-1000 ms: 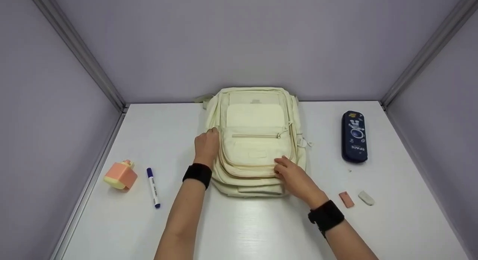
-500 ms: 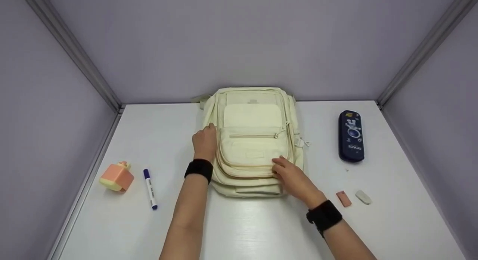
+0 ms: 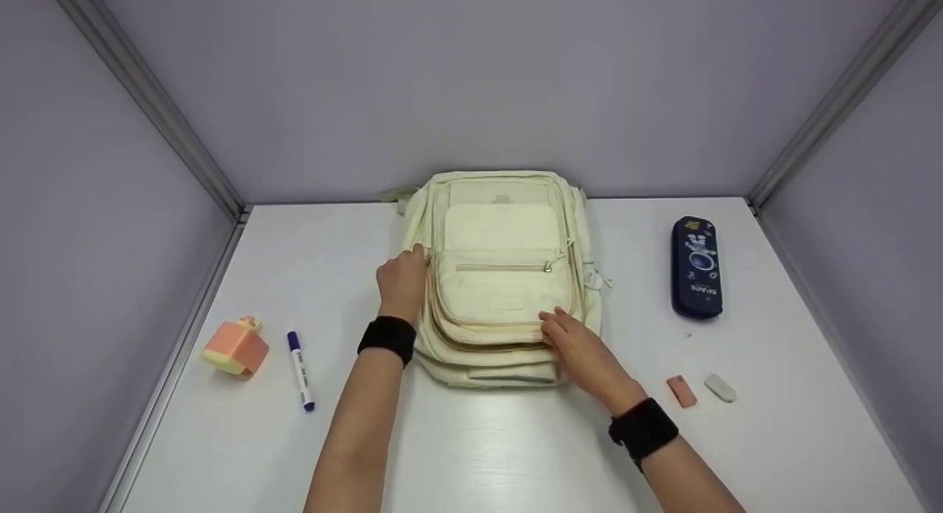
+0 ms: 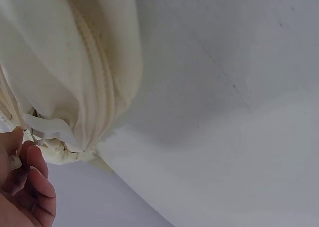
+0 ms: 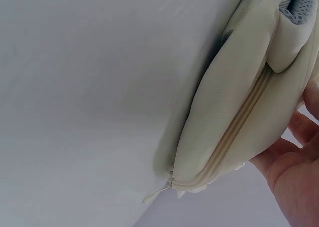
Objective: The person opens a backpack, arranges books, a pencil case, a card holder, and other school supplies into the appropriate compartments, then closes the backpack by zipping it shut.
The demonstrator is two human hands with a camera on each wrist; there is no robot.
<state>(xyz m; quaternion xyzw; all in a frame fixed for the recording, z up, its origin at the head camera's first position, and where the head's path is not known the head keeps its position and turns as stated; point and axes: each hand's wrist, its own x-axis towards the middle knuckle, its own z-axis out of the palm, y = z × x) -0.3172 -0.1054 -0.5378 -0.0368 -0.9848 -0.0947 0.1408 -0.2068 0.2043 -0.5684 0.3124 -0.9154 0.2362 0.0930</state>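
A cream backpack [image 3: 501,229] lies front side up against the back wall, with a small zippered pocket [image 3: 486,286] on its front. My left hand [image 3: 401,283] is at the pack's left side, fingers curled. In the left wrist view its thumb and fingertips pinch a zipper pull [image 4: 36,133] beside a pale fabric tab. My right hand [image 3: 586,358] holds the lower right edge of the front compartment. The right wrist view shows those fingers [image 5: 303,127] against the fabric, partly hidden behind it, near a beige zipper [image 5: 239,120].
A dark blue pencil case [image 3: 697,270] with a space print lies at right. Nearer are a pink eraser [image 3: 681,391] and a whitish eraser [image 3: 720,388]. At left are a marker [image 3: 300,371] with blue ends and an orange-and-yellow bottle-like object [image 3: 237,347].
My left hand has shifted slightly up along the pack's left side. The gap under the front compartment's lower edge looks a little wider. My right hand stays at the same edge.
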